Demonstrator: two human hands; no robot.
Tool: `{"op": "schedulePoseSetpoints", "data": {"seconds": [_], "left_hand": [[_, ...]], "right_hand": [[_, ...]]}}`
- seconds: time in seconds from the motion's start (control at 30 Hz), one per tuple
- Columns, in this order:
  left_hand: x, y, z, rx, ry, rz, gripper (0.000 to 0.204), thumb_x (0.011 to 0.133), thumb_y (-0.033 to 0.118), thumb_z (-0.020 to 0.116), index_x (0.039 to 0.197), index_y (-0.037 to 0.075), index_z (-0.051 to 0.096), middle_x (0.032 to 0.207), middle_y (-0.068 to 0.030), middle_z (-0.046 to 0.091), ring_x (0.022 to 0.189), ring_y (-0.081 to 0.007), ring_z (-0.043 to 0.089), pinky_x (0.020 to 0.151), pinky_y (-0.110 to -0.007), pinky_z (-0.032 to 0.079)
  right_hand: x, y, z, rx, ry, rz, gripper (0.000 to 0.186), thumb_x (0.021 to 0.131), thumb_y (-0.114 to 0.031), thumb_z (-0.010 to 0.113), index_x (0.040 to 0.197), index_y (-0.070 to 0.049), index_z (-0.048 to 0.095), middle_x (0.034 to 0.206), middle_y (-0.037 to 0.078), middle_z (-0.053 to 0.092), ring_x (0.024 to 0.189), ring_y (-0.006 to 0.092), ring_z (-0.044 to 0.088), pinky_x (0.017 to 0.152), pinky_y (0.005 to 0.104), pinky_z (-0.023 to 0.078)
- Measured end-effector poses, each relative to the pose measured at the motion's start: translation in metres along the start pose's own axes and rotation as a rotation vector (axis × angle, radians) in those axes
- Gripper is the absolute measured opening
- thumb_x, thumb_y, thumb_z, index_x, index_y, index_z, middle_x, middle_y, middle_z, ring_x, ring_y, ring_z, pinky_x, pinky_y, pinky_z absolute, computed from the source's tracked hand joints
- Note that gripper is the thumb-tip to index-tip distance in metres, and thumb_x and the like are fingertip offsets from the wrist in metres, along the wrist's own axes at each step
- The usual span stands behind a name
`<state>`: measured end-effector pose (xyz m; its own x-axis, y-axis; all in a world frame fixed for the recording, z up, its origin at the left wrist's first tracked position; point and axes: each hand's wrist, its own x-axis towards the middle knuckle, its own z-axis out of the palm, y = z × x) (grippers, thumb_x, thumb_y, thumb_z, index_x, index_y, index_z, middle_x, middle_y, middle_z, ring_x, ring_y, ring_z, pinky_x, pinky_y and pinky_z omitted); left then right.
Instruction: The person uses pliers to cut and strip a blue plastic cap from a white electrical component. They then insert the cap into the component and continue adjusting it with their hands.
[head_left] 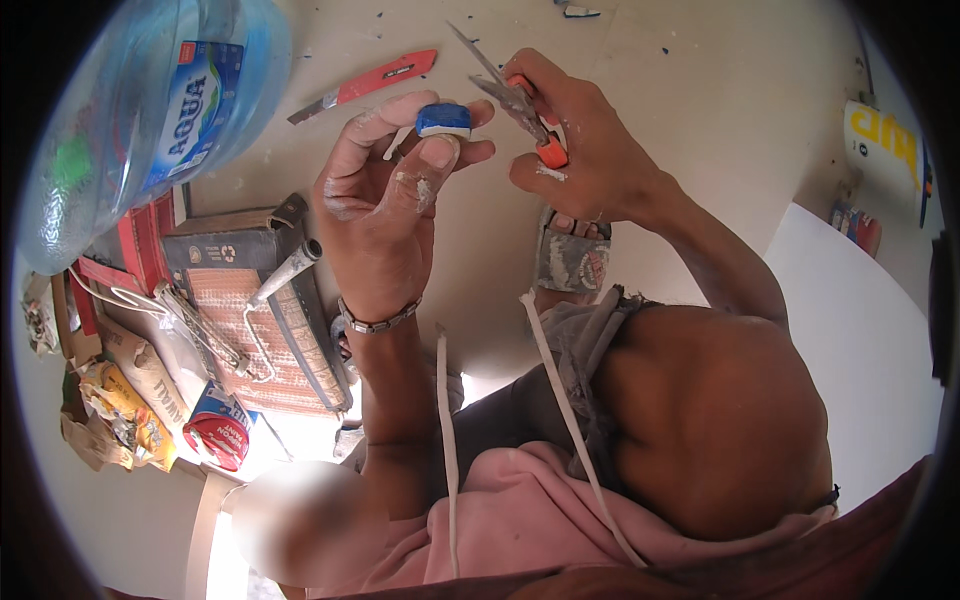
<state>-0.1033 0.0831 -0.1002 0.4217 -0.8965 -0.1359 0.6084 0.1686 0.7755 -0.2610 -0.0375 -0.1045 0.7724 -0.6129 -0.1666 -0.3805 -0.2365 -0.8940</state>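
Observation:
My left hand [375, 185], dusted with white, is raised at the middle and pinches a small block [443, 119] between thumb and fingertips. The block is blue on top and white underneath; I cannot tell what it is. To its right, my right hand [600, 145] grips a pair of scissors [520, 105] with orange handles. Their grey, stained blades are parted and point up and left, apart from the block. Beyond my left hand, a red box cutter [385, 77] lies on the floor with its blade out.
A big clear-blue water bottle [190, 110] stands at upper left. Below it are a dark-edged box [270, 310], a paint roller frame [283, 275], a red-and-blue paint can [220, 430] and crumpled paper bags [125, 410]. Blue scraps [580, 12] dot the floor. A yellow-and-white container [880, 145] is at right.

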Motion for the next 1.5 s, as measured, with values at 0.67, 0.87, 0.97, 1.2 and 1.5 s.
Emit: {"op": "schedulePoseSetpoints", "data": {"seconds": [0.67, 0.87, 0.97, 1.2, 1.5], "left_hand": [[-0.008, 0.015, -0.01, 0.186, 0.04, 0.021, 0.041, 0.087, 0.004, 0.081, 0.12, -0.011, 0.064, 0.104, -0.0188, 0.071, 0.09, -0.026, 0.073, 0.086, -0.037, 0.061], [-0.007, 0.017, -0.016, 0.182, -0.053, 0.101, 0.037, 0.089, 0.005, 0.079, 0.12, -0.01, 0.064, 0.104, -0.0193, 0.071, 0.09, -0.0261, 0.073, 0.085, -0.036, 0.061], [-0.003, 0.02, -0.016, 0.249, -0.06, 0.019, 0.035, 0.091, 0.004, 0.076, 0.121, -0.01, 0.064, 0.106, -0.0196, 0.071, 0.091, -0.0272, 0.073, 0.083, -0.038, 0.062], [0.0, 0.019, 0.0, 0.232, -0.012, 0.059, 0.031, 0.094, 0.007, 0.07, 0.122, -0.005, 0.065, 0.11, -0.0172, 0.07, 0.094, -0.0291, 0.071, 0.077, -0.044, 0.062], [-0.001, 0.012, -0.009, 0.084, -0.064, 0.09, 0.031, 0.09, 0.0, 0.076, 0.118, -0.008, 0.064, 0.113, -0.0186, 0.069, 0.089, -0.0228, 0.071, 0.078, -0.035, 0.061]], "right_hand": [[-0.003, -0.005, 0.001, -0.29, 0.081, -0.27, 0.049, 0.064, -0.005, 0.074, 0.105, -0.004, 0.048, 0.082, 0.012, 0.06, 0.074, 0.0322, 0.058, 0.068, 0.043, 0.05], [-0.003, -0.003, -0.002, -0.255, 0.086, -0.294, 0.044, 0.069, -0.013, 0.079, 0.101, -0.003, 0.05, 0.08, 0.014, 0.068, 0.068, 0.038, 0.065, 0.062, 0.0433, 0.051], [-0.005, -0.001, -0.001, -0.162, 0.024, -0.181, 0.045, 0.07, -0.011, 0.079, 0.102, -0.003, 0.049, 0.075, 0.012, 0.065, 0.061, 0.0332, 0.061, 0.058, 0.0388, 0.048], [-0.003, -0.004, -0.004, 0.061, -0.009, -0.098, 0.043, 0.07, -0.004, 0.069, 0.108, -0.006, 0.048, 0.08, 0.005, 0.042, 0.07, 0.0175, 0.04, 0.064, 0.0319, 0.038], [-0.002, -0.01, 0.005, -0.131, 0.084, -0.254, 0.045, 0.067, -0.004, 0.069, 0.105, -0.004, 0.046, 0.08, 0.013, 0.051, 0.07, 0.029, 0.05, 0.067, 0.0389, 0.045]]}}
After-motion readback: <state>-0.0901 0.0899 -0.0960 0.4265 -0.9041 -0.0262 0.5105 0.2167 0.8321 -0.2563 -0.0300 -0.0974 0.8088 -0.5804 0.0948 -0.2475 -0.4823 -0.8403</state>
